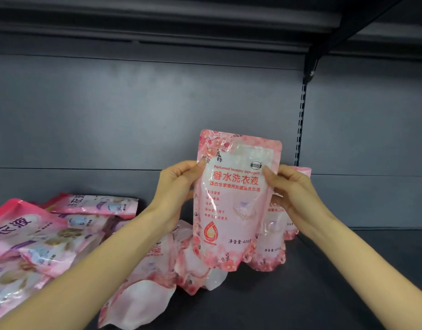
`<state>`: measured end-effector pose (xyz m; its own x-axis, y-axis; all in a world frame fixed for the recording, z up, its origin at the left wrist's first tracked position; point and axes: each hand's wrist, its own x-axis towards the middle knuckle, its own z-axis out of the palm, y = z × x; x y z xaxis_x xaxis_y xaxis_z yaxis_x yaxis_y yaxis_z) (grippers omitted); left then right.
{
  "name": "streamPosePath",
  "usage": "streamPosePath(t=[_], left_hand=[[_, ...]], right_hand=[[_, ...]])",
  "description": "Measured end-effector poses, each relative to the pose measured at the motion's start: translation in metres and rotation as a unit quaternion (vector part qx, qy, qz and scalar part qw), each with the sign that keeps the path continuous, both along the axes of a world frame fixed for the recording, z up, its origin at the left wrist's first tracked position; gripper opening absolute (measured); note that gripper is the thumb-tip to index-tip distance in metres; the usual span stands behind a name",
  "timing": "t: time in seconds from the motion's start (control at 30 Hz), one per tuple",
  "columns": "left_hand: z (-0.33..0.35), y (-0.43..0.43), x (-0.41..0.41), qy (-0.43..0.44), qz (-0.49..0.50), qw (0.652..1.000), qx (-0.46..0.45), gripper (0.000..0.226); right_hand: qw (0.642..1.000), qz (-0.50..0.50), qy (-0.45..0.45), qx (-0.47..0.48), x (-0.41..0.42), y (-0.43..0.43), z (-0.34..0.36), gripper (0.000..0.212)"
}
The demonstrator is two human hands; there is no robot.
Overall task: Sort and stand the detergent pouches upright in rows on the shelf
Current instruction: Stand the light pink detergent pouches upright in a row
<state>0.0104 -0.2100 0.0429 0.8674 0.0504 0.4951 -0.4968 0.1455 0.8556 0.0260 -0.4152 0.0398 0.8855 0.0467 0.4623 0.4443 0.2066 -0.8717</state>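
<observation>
Your left hand (179, 184) and right hand (293, 189) pinch the pink pouch (233, 201) edges at 9 and 3 o'clock. It's upright, fronting the standing pouches (273, 244). Seat its base flat on the shelf (324, 294), then release.

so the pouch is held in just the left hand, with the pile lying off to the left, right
Not just the left: the head view shows the left hand and the right hand each gripping a side of the pouch. The pile does lie off to the left.
</observation>
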Motion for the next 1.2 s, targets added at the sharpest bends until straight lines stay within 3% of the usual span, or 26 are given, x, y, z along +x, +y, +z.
streamPosePath(t=[0.6,0.67,0.8,1.2], left_hand=[[-0.038,-0.085,0.030,0.076,-0.063,0.987,0.125,0.016],[-0.043,-0.090,0.030,0.086,-0.070,0.984,0.139,0.014],[-0.046,-0.096,0.033,0.078,-0.065,0.983,0.151,0.012],[-0.054,-0.089,0.033,0.021,-0.065,0.972,0.225,0.018]], right_hand=[[0.996,-0.045,0.054,-0.047,0.034,-0.108,-0.042,0.012],[0.996,-0.038,0.062,-0.051,0.035,-0.114,-0.050,0.021],[0.997,-0.031,0.051,-0.041,0.038,-0.121,-0.060,0.071],[0.995,-0.069,0.029,-0.059,0.036,-0.118,-0.068,0.085]])
